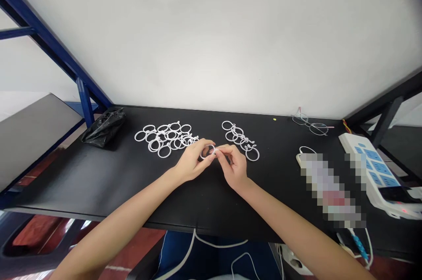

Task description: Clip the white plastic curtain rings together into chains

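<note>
A pile of white eyelet rings point(172, 135) lies leftmost on the table point(132, 179). My left hand point(190, 159) grips one white ring point(202, 157) between my hands; its small end seems to point right, along its long axis, into my right hand's point(236, 166) pinch. I'm probably working the eyelet; next needs steady left fingers. Rightward lies a smaller ring group point(238, 132).

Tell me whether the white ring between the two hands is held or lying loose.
Held: the left hand has the white ring between thumb and fingers, while the right hand pinches at its right edge.
</note>
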`<action>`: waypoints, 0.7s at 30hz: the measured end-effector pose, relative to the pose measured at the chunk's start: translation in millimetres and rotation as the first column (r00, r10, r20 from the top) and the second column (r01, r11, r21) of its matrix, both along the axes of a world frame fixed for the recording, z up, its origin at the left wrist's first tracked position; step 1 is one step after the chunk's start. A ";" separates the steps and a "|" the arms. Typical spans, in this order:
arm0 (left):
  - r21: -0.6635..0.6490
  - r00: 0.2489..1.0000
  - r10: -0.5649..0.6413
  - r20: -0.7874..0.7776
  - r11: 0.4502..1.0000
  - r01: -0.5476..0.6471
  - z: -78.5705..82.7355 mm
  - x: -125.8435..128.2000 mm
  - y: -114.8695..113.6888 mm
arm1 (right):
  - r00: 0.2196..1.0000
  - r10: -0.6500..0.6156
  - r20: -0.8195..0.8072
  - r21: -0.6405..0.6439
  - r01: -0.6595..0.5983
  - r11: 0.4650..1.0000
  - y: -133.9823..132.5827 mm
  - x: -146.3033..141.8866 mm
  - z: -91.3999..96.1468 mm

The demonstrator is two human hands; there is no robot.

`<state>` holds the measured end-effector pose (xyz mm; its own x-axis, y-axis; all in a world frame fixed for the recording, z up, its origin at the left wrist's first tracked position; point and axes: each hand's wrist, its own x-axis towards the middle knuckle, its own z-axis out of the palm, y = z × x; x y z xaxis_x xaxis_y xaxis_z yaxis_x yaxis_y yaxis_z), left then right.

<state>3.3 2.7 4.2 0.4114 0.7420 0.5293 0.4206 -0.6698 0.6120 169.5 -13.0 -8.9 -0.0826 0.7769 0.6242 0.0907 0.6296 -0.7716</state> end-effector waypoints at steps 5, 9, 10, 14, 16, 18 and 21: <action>-0.153 0.990 0.086 0.113 0.986 -0.068 3.8 2.0 -1.2 | 0.998 0.014 0.061 -0.004 -0.014 1.000 0.5 0.6 -0.8; -0.284 0.990 0.046 0.132 0.959 -0.006 3.9 -0.4 -0.6 | 0.975 0.010 0.221 0.038 -0.018 0.999 2.3 4.4 1.2; -0.322 0.990 0.025 0.141 0.947 0.022 3.8 -0.9 -0.6 | 0.967 0.015 0.253 0.043 -0.027 0.999 2.7 5.2 1.3; -0.453 0.974 -0.030 0.224 0.882 0.131 4.4 0.5 -2.4 | 0.946 0.058 0.320 0.051 -0.079 0.996 2.7 6.1 -0.6; -0.502 0.955 -0.025 0.295 0.847 0.177 4.9 3.1 -4.0 | 0.945 0.070 0.318 0.056 -0.092 0.994 1.9 5.7 -1.9; -0.537 0.937 0.006 0.350 0.821 0.196 4.6 5.9 -5.4 | 0.944 0.080 0.319 0.050 -0.101 0.994 1.0 5.3 -2.7; -0.547 0.938 0.064 0.340 0.825 0.142 3.3 7.7 -6.7 | 0.940 0.099 0.328 0.024 -0.113 0.993 0.6 4.8 -3.0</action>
<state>11.0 -4.1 7.6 0.3240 0.9359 0.1386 0.1061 -0.1815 0.9777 174.3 -12.4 -12.0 -0.3671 0.7266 0.5808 0.2635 0.6800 -0.6842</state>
